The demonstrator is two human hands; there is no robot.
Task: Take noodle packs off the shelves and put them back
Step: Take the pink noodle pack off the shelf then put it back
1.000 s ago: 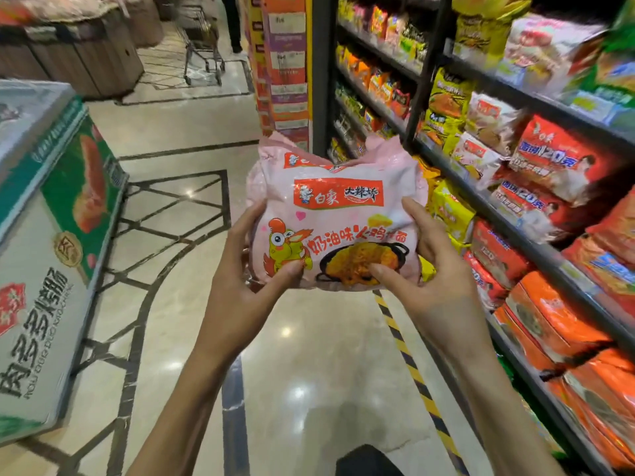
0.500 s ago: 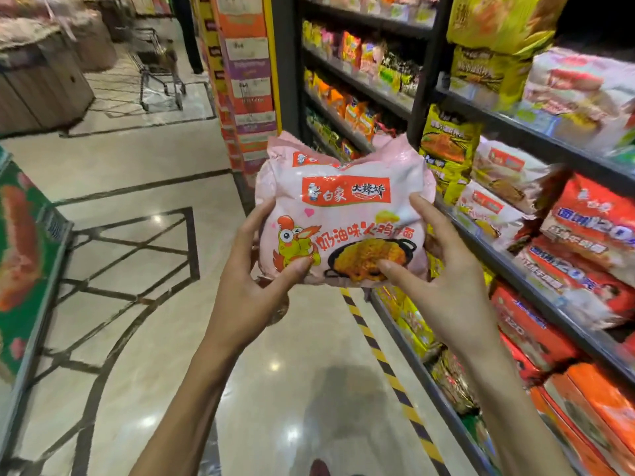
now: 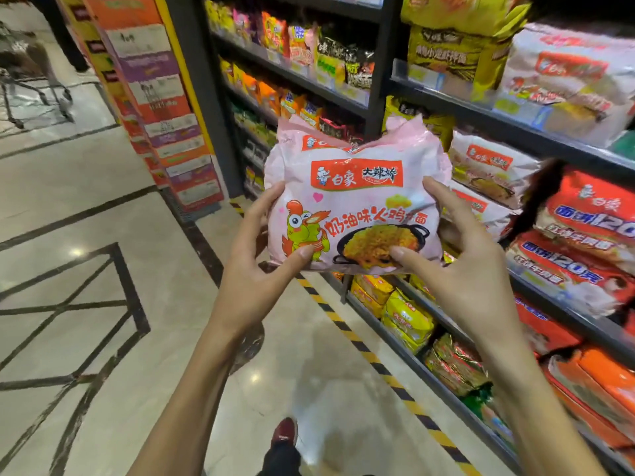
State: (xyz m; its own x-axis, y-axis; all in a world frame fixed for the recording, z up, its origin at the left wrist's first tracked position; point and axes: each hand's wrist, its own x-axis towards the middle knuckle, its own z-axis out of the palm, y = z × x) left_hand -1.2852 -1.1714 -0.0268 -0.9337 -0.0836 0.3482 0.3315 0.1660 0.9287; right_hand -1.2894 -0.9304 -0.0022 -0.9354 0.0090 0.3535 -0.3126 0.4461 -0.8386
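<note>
Two hands are counted, and one pink plastic noodle pack [image 3: 357,207], printed with a cartoon chicken and a black pan, is held between them. Its left edge is gripped by the left hand [image 3: 254,269], thumb laid on the front near the bottom corner, fingers curled up the side. Its right edge is gripped likewise by the right hand [image 3: 470,269], thumb on the pan picture, forefinger along the edge. The pack is held upright in the air in front of the black metal shelving [image 3: 378,63], level with the middle shelf. On that shelf, just right of the pack, two white noodle packs [image 3: 488,166] are stacked. Further right, red-and-orange packs [image 3: 584,228] are piled, too many and too blurred to be counted. On the shelf below, yellow packs [image 3: 405,314] are stocked. Open room is left on the glossy marble floor [image 3: 103,201], edged near the shelving by one yellow-and-black striped tape line [image 3: 343,324]. One red shoe [image 3: 283,432] is seen near the bottom edge.
</note>
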